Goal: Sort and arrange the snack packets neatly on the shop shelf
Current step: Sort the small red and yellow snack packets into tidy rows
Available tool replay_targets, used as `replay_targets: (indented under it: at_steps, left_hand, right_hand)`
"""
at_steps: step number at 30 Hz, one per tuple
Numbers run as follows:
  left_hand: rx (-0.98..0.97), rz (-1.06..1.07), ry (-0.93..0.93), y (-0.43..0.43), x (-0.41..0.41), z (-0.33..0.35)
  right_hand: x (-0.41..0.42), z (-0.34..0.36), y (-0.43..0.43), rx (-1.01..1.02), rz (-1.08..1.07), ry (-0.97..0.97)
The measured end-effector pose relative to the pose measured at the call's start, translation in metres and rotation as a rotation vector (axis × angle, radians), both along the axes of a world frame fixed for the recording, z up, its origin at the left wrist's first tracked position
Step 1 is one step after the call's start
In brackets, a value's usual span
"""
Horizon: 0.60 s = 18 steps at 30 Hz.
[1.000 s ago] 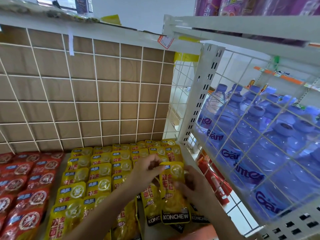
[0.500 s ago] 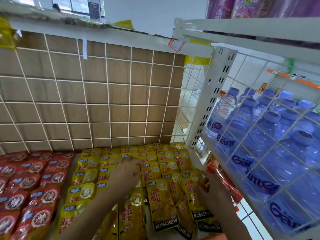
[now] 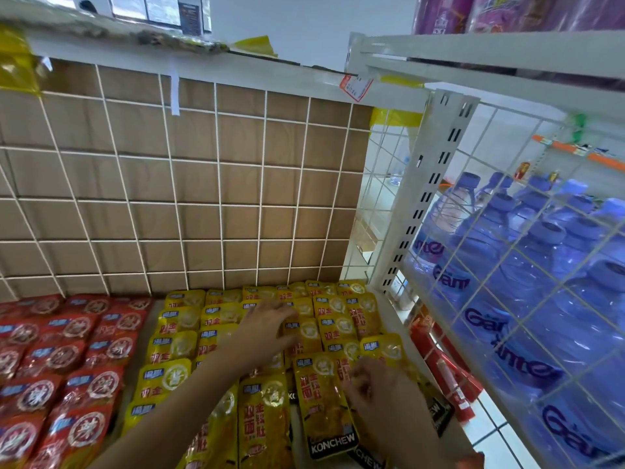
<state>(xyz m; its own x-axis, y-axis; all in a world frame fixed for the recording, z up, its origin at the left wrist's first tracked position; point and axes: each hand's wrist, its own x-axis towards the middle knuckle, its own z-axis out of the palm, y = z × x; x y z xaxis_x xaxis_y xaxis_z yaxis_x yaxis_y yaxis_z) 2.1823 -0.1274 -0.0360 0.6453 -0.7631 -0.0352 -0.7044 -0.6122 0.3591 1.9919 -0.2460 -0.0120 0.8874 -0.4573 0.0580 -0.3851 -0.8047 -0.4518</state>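
Note:
Yellow snack packets (image 3: 179, 346) lie in overlapping rows on the white shelf (image 3: 406, 353), and red packets (image 3: 67, 353) fill the shelf's left part. My left hand (image 3: 267, 328) lies flat with spread fingers on the yellow packets near the middle rows. My right hand (image 3: 378, 397) rests at the right edge of a yellow KONCHEW packet (image 3: 321, 401) at the front, its fingers bent against the packet; the grip itself is hidden. More KONCHEW packets lie partly under it.
A brown board behind a white wire grid (image 3: 189, 184) backs the shelf. At the right, a white slotted upright (image 3: 422, 204) and a wire panel fence off blue water bottles (image 3: 527, 286). Red packets (image 3: 446, 377) lie in the gap below the upright.
The packet held up in both hands a second ago now lies on the front row. My left hand has moved back onto the middle rows; my right hand stays by the front packets.

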Motion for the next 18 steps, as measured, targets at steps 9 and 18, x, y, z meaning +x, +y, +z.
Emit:
replay_targets:
  at_steps: [9, 18]
  left_hand:
    - [0.018, -0.120, -0.011, -0.008, -0.003, -0.007]
    - [-0.048, -0.097, 0.052, -0.009, 0.004, -0.012]
  right_hand:
    - [0.016, -0.005, 0.022, 0.033, -0.052, 0.195]
    - [0.023, -0.007, 0.017, 0.153, -0.101, 0.234]
